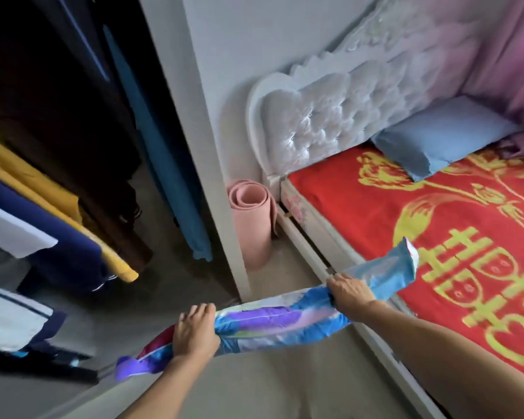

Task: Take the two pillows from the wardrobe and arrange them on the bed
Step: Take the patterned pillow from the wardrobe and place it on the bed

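Note:
A colourful pillow (273, 319) with blue, purple and pink print hangs stretched between my two hands over the floor, beside the bed. My left hand (194, 331) grips its left part; my right hand (350, 293) grips it nearer the right end, which sticks up over the bed's edge. A plain light-blue pillow (442, 137) lies on the bed (360, 207) against the white tufted headboard (330, 116). The bed carries a red cover with yellow patterns. The open wardrobe (73, 146) is on the left.
Hanging clothes fill the wardrobe: yellow, navy, white and a teal garment (170, 164). A rolled pink mat (251, 222) stands on the floor between the wardrobe's white side panel (200, 146) and the bed. A pink curtain (515, 55) hangs at the far right.

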Available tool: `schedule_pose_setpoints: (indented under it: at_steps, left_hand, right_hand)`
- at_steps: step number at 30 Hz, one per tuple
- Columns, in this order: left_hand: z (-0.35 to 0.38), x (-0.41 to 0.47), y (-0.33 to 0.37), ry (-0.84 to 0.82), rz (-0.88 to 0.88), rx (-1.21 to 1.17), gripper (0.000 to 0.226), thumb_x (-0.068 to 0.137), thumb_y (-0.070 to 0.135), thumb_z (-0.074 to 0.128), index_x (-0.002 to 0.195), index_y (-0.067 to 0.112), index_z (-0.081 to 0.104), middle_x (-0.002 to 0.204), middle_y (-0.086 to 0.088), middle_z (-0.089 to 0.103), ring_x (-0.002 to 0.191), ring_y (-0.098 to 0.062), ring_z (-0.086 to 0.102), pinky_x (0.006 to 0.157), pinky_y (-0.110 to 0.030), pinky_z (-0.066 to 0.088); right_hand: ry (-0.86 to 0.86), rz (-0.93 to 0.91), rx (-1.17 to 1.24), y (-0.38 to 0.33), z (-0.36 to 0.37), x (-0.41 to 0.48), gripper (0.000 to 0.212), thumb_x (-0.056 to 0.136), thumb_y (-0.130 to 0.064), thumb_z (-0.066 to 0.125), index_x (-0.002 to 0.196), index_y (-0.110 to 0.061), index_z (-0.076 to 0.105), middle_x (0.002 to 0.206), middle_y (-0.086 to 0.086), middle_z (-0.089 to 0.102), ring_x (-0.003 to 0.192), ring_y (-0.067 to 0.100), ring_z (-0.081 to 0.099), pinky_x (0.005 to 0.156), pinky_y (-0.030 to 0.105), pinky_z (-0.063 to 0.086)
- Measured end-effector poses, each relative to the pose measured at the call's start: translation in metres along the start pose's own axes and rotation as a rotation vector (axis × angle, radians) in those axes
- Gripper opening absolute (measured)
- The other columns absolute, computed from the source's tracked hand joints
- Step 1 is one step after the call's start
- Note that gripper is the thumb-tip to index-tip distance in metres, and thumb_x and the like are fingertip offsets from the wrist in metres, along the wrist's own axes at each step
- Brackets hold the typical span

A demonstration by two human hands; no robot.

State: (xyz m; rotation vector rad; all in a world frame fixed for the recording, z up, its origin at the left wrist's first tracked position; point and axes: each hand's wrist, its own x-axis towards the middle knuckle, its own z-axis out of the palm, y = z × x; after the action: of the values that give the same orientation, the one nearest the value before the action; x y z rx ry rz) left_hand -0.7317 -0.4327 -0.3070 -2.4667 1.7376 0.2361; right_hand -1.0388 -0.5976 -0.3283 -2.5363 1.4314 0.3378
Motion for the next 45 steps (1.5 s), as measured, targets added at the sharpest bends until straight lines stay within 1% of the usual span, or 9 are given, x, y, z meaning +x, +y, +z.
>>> schedule_pose_setpoints:
  at_steps: [7,12,18,23,31,34,40,43,45]
  left_hand:
    - [-0.039,0.072,0.175,0.046,0.125,-0.091,0.030,0.071,0.011,0.051,0.099,0.023,0.052,0.110,0.003,0.063,0.110,-0.021,0.054,0.090,-0.035,0.042]
    - [-0.070,0.124,0.256,0.073,0.230,-0.105,0.029,0.071,0.016,0.057,0.098,0.025,0.052,0.109,0.005,0.063,0.107,-0.019,0.055,0.090,-0.035,0.044]
    - [-0.087,0.196,0.293,0.115,0.298,-0.073,0.025,0.071,0.019,0.062,0.094,0.025,0.053,0.101,0.004,0.066,0.097,-0.020,0.060,0.085,-0.034,0.046]
    - [-0.102,0.308,0.301,0.102,0.358,-0.038,0.024,0.071,0.017,0.055,0.094,0.023,0.055,0.102,0.002,0.067,0.097,-0.023,0.061,0.084,-0.036,0.045]
    - [-0.143,0.477,0.322,0.115,0.443,-0.015,0.023,0.069,0.018,0.060,0.091,0.022,0.053,0.100,0.000,0.067,0.096,-0.023,0.060,0.085,-0.036,0.045]
    - [-0.151,0.526,0.348,0.121,0.488,-0.002,0.024,0.067,0.015,0.061,0.086,0.021,0.049,0.096,0.000,0.066,0.093,-0.023,0.059,0.084,-0.036,0.045]
    - [-0.157,0.615,0.420,0.123,0.517,-0.022,0.025,0.069,0.011,0.060,0.092,0.017,0.053,0.098,-0.002,0.066,0.094,-0.024,0.058,0.083,-0.038,0.043]
    - [-0.140,0.643,0.456,0.095,0.500,-0.031,0.027,0.068,0.007,0.059,0.093,0.016,0.053,0.101,-0.003,0.065,0.098,-0.024,0.056,0.084,-0.038,0.043]
    - [-0.116,0.655,0.474,0.054,0.508,-0.005,0.034,0.068,0.006,0.056,0.100,0.015,0.055,0.108,-0.003,0.064,0.105,-0.024,0.054,0.089,-0.038,0.041]
  right_hand:
    - [0.099,0.145,-0.065,0.178,-0.063,-0.023,0.021,0.091,-0.018,0.044,0.108,-0.009,0.053,0.115,0.011,0.060,0.113,0.028,0.054,0.092,0.041,0.046]
    - [0.120,0.233,-0.092,0.259,-0.099,-0.017,0.022,0.089,-0.017,0.046,0.109,-0.009,0.053,0.115,0.010,0.060,0.115,0.028,0.053,0.094,0.041,0.045]
    - [0.111,0.300,-0.066,0.306,-0.109,0.028,0.022,0.087,-0.017,0.048,0.107,-0.011,0.054,0.114,0.008,0.061,0.113,0.026,0.054,0.091,0.039,0.046]
    - [0.126,0.363,0.002,0.332,-0.122,0.119,0.020,0.085,-0.019,0.047,0.103,-0.013,0.055,0.110,0.007,0.062,0.111,0.026,0.056,0.087,0.038,0.046]
    - [0.179,0.454,0.045,0.370,-0.165,0.239,0.016,0.083,-0.016,0.049,0.098,-0.016,0.055,0.106,0.004,0.061,0.107,0.025,0.054,0.082,0.037,0.043]
    - [0.224,0.505,0.063,0.396,-0.171,0.268,0.015,0.082,-0.015,0.052,0.096,-0.015,0.055,0.104,0.006,0.062,0.104,0.026,0.054,0.081,0.038,0.040]
    - [0.296,0.551,0.101,0.482,-0.187,0.343,0.016,0.078,-0.013,0.057,0.094,-0.011,0.058,0.102,0.010,0.064,0.103,0.029,0.056,0.081,0.038,0.041]
    - [0.292,0.575,0.123,0.527,-0.174,0.381,0.019,0.076,-0.011,0.060,0.095,-0.009,0.060,0.101,0.012,0.064,0.103,0.031,0.055,0.083,0.040,0.040]
    - [0.279,0.614,0.144,0.551,-0.149,0.400,0.019,0.075,-0.009,0.061,0.094,-0.009,0.060,0.100,0.013,0.063,0.103,0.032,0.054,0.082,0.041,0.039]
